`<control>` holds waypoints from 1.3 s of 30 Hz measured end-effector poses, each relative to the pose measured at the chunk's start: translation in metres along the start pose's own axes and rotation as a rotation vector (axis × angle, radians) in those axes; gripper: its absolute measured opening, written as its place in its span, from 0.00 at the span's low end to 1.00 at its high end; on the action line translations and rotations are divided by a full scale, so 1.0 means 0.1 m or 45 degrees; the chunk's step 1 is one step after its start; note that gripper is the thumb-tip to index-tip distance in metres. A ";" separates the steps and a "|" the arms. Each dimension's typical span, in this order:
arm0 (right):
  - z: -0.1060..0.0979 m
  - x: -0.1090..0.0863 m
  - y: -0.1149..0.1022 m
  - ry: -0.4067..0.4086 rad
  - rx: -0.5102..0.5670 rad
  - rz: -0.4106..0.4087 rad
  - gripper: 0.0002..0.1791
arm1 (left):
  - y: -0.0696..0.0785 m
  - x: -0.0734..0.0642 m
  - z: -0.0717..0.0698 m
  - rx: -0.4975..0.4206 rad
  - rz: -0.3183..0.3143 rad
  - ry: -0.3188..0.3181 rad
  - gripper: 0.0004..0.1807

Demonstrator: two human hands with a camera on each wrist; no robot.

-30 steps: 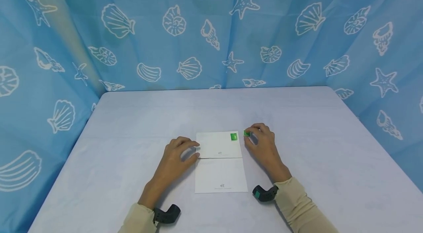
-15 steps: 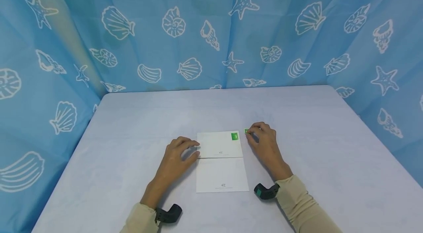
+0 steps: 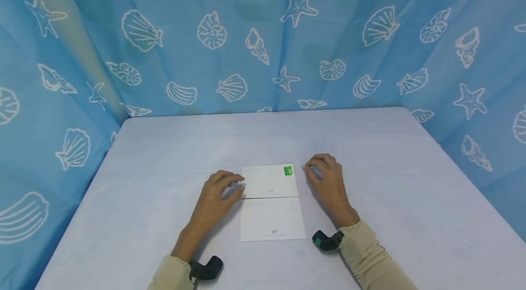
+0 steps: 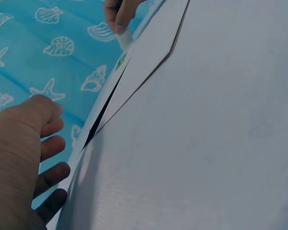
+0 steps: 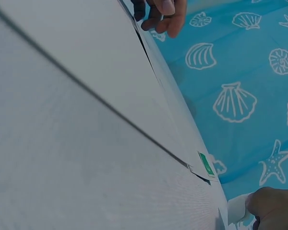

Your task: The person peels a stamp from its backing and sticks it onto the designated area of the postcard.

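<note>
Two white cards or envelopes lie one above the other on the table. The upper card (image 3: pixel 267 182) bears a green stamp (image 3: pixel 288 171) at its top right corner; the lower card (image 3: pixel 273 219) shows only a small grey print. My right hand (image 3: pixel 328 185) pinches a small loose stamp (image 5: pixel 238 208) just right of the upper card, its pale side showing in the wrist views. In the head view that stamp is a thin sliver at the fingertips. My left hand (image 3: pixel 213 201) is by the upper card's left edge, fingers loosely bent and thumb apart from them.
A white cloth covers the table (image 3: pixel 172 144). Blue curtain (image 3: pixel 230 52) with shell and starfish prints hangs behind and at both sides. Each wrist carries a black camera mount (image 3: pixel 207 268) close to the tabletop.
The pinched stamp has turned: its green face showed at the right fingertips earlier, and now only a thin edge shows. My left hand has stayed in place beside the card.
</note>
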State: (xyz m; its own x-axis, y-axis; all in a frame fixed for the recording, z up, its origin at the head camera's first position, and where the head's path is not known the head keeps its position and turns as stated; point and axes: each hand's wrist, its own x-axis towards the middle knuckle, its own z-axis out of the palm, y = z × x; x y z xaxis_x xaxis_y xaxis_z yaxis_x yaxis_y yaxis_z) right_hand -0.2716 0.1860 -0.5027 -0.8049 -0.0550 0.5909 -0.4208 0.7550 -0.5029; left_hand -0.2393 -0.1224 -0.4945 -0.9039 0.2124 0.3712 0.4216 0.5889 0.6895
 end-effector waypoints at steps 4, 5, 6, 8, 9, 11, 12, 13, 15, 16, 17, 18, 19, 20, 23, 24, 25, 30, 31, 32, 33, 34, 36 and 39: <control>-0.02 -0.01 -0.03 0.008 0.032 0.019 0.04 | 0.02 0.00 0.01 -0.031 -0.001 0.017 0.12; -0.03 -0.02 -0.04 0.008 0.038 0.024 0.04 | 0.03 0.00 0.02 -0.042 -0.002 0.021 0.11; -0.03 -0.02 -0.05 0.006 0.040 0.036 0.04 | 0.04 0.00 0.02 -0.057 0.000 0.026 0.11; -0.03 -0.03 -0.06 0.005 0.048 0.064 0.04 | 0.07 0.00 0.03 -0.075 0.007 0.038 0.11; -0.04 -0.03 -0.06 0.001 0.053 0.080 0.04 | 0.08 0.00 0.03 -0.082 0.010 0.043 0.10; -0.05 -0.04 -0.08 -0.005 0.070 0.108 0.04 | 0.10 -0.01 0.04 -0.090 0.018 0.054 0.10; -0.06 -0.04 -0.09 -0.007 0.078 0.117 0.03 | 0.10 -0.01 0.05 -0.089 0.023 0.058 0.10; -0.07 -0.04 -0.10 -0.006 0.088 0.123 0.03 | 0.11 -0.01 0.05 -0.086 0.027 0.062 0.09; -0.08 -0.05 -0.12 -0.004 0.101 0.124 0.03 | 0.12 0.00 0.06 -0.086 0.035 0.068 0.09; -0.09 -0.05 -0.13 -0.001 0.104 0.123 0.03 | 0.12 0.00 0.06 -0.087 0.041 0.071 0.09; -0.10 -0.06 -0.13 0.004 0.106 0.122 0.04 | 0.13 0.00 0.06 -0.092 0.046 0.075 0.09; -0.10 -0.06 -0.14 0.008 0.108 0.122 0.04 | 0.13 0.00 0.06 -0.096 0.049 0.078 0.09; -0.11 -0.07 -0.14 0.011 0.108 0.123 0.04 | 0.13 0.00 0.06 -0.104 0.051 0.081 0.09; -0.12 -0.08 -0.15 0.013 0.109 0.122 0.04 | 0.14 0.00 0.06 -0.114 0.053 0.085 0.09; -0.14 -0.10 -0.17 0.022 0.112 0.115 0.04 | 0.15 -0.01 0.07 -0.144 0.064 0.094 0.09; -0.14 -0.11 -0.17 0.024 0.114 0.112 0.04 | 0.16 -0.01 0.07 -0.153 0.067 0.095 0.10; -0.15 -0.12 -0.18 0.027 0.119 0.109 0.04 | 0.17 -0.02 0.07 -0.160 0.071 0.098 0.10; -0.17 -0.14 -0.21 0.033 0.159 0.115 0.05 | 0.20 -0.02 0.08 -0.170 0.077 0.102 0.10; -0.18 -0.14 -0.22 0.033 0.165 0.115 0.05 | 0.21 -0.02 0.08 -0.170 0.078 0.103 0.10; -0.18 -0.14 -0.22 0.032 0.170 0.114 0.05 | 0.21 -0.02 0.08 -0.170 0.079 0.103 0.09; -0.19 -0.14 -0.23 0.033 0.175 0.111 0.05 | 0.22 -0.02 0.08 -0.169 0.081 0.103 0.09; -0.19 -0.14 -0.23 0.035 0.183 0.109 0.05 | 0.22 -0.02 0.08 -0.169 0.085 0.102 0.09; -0.19 -0.14 -0.24 0.042 0.190 0.098 0.05 | 0.23 -0.02 0.08 -0.172 0.097 0.100 0.09; -0.20 -0.15 -0.25 0.048 0.201 0.094 0.05 | 0.24 -0.02 0.08 -0.167 0.101 0.099 0.09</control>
State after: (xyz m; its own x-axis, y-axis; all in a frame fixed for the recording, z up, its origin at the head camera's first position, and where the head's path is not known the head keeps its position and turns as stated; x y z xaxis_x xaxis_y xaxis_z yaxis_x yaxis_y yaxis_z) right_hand -0.2408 0.1806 -0.4864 -0.8210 0.0233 0.5705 -0.4242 0.6441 -0.6366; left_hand -0.2279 -0.1021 -0.4836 -0.8614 0.1903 0.4709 0.5016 0.4648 0.7296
